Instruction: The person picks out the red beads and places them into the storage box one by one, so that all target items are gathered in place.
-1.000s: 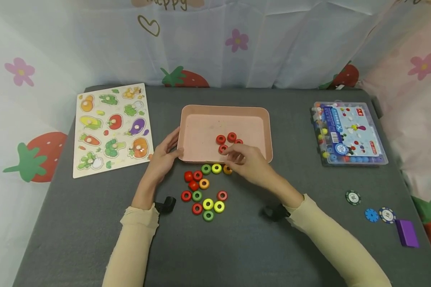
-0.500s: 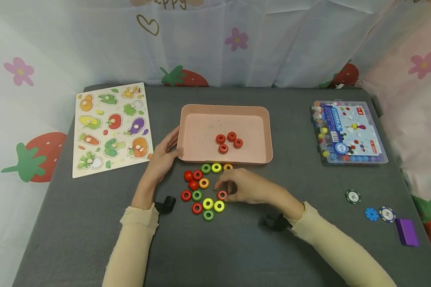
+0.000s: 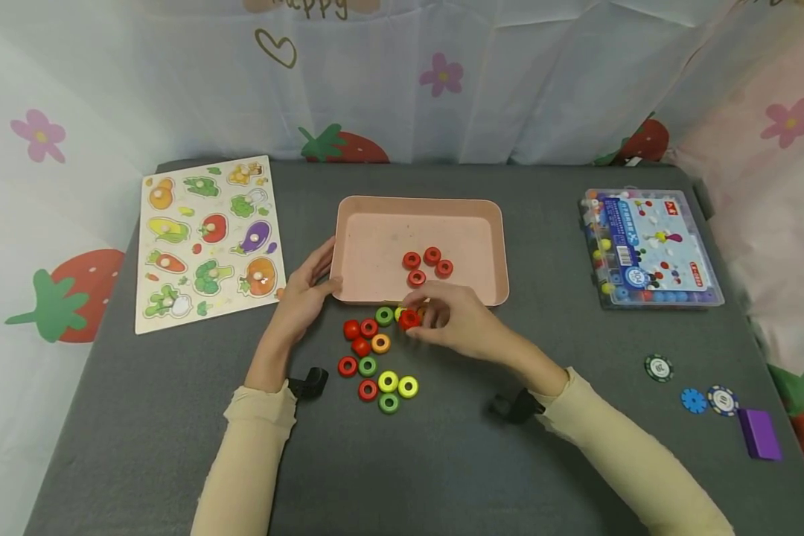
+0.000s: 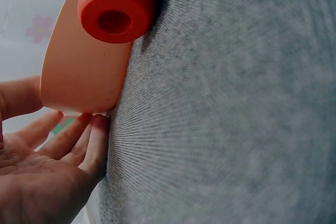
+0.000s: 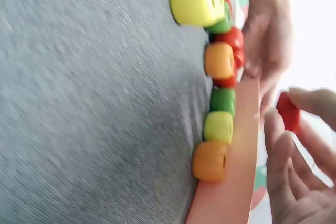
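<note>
Head view: just plucked a glossy red ring-shaped bead (image 3: 409, 320) off the grey-clothed bench (image 3: 442, 461), pinching it in the right hand (image 3: 461, 320) near the pink rectangular tray (image 3: 368, 246); resting left hand (image 3: 303, 292), fingers loosely extended, against its left end. Leaves one fewer loose; four red beads (image 3: 412, 266) inside.

Head view: diffuse, even, slightly dim light; soft shadow on the grey cloth (image 3: 455, 469) behind the right hand (image 3: 461, 321). Left wrist view: small white glint on the red bead (image 4: 123, 1) above the left hand (image 4: 50, 163); cloth blurred farthest from that hand. Right wrist view: backdrop (image 5: 313, 30) overexposed beyond the right hand; bead outlines soft
</note>
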`<state>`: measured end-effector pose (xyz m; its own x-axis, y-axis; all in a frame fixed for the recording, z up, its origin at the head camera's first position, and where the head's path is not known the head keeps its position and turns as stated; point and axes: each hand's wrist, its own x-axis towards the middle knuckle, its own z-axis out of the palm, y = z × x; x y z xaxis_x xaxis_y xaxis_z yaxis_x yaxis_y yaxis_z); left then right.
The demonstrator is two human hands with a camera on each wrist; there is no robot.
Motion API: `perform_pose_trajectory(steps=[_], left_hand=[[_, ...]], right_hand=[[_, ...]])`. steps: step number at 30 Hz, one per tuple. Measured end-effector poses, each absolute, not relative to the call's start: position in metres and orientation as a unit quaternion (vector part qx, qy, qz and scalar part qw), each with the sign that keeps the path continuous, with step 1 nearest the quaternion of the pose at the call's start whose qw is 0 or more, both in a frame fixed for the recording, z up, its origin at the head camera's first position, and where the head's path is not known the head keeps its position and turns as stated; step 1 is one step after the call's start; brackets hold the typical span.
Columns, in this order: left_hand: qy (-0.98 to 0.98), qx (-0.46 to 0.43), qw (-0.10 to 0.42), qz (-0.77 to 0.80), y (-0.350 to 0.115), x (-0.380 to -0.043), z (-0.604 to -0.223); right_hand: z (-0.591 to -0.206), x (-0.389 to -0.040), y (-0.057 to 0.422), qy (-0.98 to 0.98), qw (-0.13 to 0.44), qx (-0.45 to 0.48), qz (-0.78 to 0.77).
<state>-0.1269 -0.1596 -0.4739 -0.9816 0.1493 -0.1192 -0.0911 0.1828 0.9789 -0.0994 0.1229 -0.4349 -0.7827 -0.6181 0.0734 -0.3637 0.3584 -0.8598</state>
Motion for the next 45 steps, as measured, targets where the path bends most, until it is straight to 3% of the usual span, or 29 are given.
perform_pose_trajectory(steps=[7,19,37,45], left_hand=[[0.764,0.016,0.097,0.638,-0.160,-0.127,-0.473],[0.763,0.013,0.096,0.639,-0.159,-0.127,-0.472],[0.766,0.013,0.096,0.636,-0.158,-0.126,-0.471],[0.762,0.009,0.108,0.638,-0.153,-0.120,-0.447]], right_hand=[[-0.436,-0.122,0.130,0.838,0.036,-0.235,-0.491],[-0.451,-0.137,0.137,0.880,0.057,-0.128,-0.454],[-0.454,-0.133,0.139,0.861,0.047,-0.159,-0.482],[-0.443,-0.117,0.128,0.838,0.016,-0.215,-0.501]])
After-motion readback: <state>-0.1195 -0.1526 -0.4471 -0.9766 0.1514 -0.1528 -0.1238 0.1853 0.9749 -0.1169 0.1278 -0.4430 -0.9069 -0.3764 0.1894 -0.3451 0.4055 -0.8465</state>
